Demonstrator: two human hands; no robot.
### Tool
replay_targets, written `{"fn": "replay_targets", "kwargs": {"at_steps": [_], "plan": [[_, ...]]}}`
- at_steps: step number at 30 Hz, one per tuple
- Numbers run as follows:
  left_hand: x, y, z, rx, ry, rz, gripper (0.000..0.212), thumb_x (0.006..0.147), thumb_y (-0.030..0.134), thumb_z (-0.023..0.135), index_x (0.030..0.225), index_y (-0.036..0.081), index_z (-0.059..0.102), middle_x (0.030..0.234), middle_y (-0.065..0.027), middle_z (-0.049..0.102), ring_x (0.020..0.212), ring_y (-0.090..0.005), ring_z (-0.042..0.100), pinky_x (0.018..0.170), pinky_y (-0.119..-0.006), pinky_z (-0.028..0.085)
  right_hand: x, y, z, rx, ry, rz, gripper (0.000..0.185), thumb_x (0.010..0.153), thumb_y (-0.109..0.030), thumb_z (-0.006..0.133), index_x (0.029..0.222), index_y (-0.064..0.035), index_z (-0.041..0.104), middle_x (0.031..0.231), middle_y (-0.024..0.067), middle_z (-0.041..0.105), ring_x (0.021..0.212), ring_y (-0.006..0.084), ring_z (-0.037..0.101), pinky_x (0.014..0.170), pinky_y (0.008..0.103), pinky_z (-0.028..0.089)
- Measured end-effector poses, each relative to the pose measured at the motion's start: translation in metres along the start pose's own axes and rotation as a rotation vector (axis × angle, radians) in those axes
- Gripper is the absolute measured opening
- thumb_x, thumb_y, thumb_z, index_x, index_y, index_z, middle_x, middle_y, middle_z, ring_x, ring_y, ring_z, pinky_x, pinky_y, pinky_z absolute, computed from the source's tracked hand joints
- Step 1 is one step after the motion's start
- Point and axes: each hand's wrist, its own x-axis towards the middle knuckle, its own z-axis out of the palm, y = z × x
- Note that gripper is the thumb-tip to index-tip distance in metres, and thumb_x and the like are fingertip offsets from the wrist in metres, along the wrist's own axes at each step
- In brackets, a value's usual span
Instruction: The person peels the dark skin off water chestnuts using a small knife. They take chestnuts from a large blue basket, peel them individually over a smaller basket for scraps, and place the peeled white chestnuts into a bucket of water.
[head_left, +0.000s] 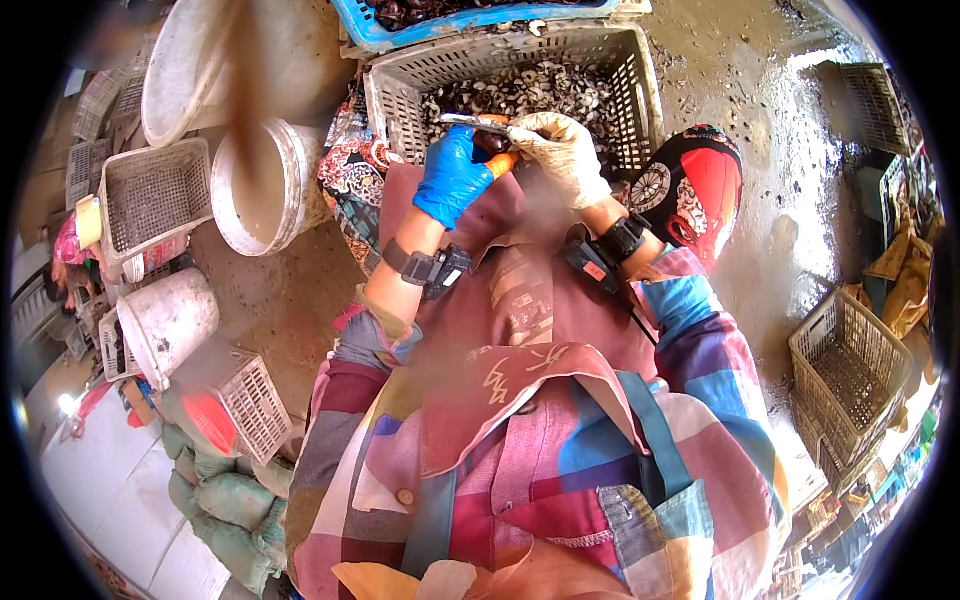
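Observation:
My left hand (456, 174), in a blue glove with orange covers on thumb and finger, holds a small dark, glossy reddish-brown piece (492, 142), perhaps shellfish. Its exact kind is hard to tell, as the fingers hide part of it. In a cream glove, my right hand (561, 154) pinches a metal blade (472, 120) that points left across the top of the left fingers. Both hands meet over the near edge of a grey slatted plastic crate (651, 94). Many small pale and dark curled pieces (536, 88) cover the crate's bottom.
A blue basket (480, 16) with dark reddish-brown pieces adjoins the crate's far side. White buckets (281, 187) and a slatted crate (155, 195) stand to the left. Stacked crates (847, 367) are at right on wet floor. Another person (67, 262) is at far left.

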Motion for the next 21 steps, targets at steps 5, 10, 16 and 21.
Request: {"fn": "replay_targets", "kwargs": {"at_steps": [5,10,16,21], "plan": [[-0.003,0.006,-0.004,-0.371,0.029,-0.134,0.047,0.068,-0.003,0.070,0.110,0.005,0.050,0.084,-0.0039,0.057,0.069,-0.0132,0.057,0.061,-0.026,0.050,-0.012,-0.005,-0.028,-0.109,0.088,0.008,0.010,0.079,-0.008,0.064,0.087,-0.0015,0.062,0.070,0.0021,0.062,0.062,0.0065,0.054,0.059,0.0185,0.042],[-0.004,0.015,-0.004,-0.479,0.082,-0.113,0.048,0.070,-0.004,0.068,0.112,0.005,0.048,0.083,-0.0028,0.055,0.069,-0.0132,0.056,0.061,-0.026,0.053,-0.020,0.006,-0.046,-0.127,0.162,0.046,0.015,0.078,-0.010,0.066,0.090,-0.0018,0.063,0.073,-0.0004,0.061,0.064,0.0053,0.054,0.057,0.0187,0.042],[-0.008,0.018,-0.006,-0.447,0.111,-0.169,0.050,0.072,-0.001,0.069,0.116,0.004,0.048,0.093,-0.0065,0.057,0.074,-0.0135,0.057,0.060,-0.028,0.054,-0.020,-0.011,-0.044,-0.461,0.201,-0.125,0.016,0.076,-0.013,0.067,0.089,-0.0045,0.065,0.076,0.0038,0.063,0.066,0.0113,0.057,0.060,0.0232,0.045],[-0.009,0.014,-0.006,-0.409,0.124,-0.138,0.048,0.072,-0.001,0.068,0.116,0.003,0.049,0.090,-0.0063,0.058,0.072,-0.0131,0.058,0.059,-0.027,0.053,-0.017,-0.019,-0.045,-0.697,0.143,-0.306,0.018,0.074,-0.017,0.067,0.088,-0.0058,0.066,0.079,0.0091,0.064,0.071,0.0185,0.060,0.064,0.0274,0.046]]}}
